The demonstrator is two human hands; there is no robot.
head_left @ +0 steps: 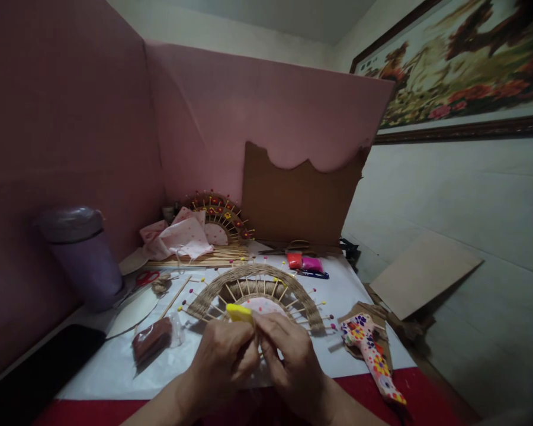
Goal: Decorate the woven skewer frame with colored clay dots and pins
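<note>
My left hand (pixel 222 361) is closed around a lump of yellow clay (pixel 238 313), which sticks out above its fingers. My right hand (pixel 288 355) is pinched against the same yellow lump from the right, fingertips touching it. Both hands hover just above the near edge of a half-round fan of woven twine and wooden sticks (pixel 257 291) with small coloured beads on the stick tips and a pale pink centre.
A brown clay packet (pixel 153 340), red and pink clay packets (pixel 304 261), a flower-patterned glue gun (pixel 373 355), scissors (pixel 147 278), a bundle of sticks (pixel 204 258), a second decorated fan (pixel 220 219), a purple tumbler (pixel 82 254) and a black phone (pixel 39 367) lie around. Pink cardboard walls stand behind.
</note>
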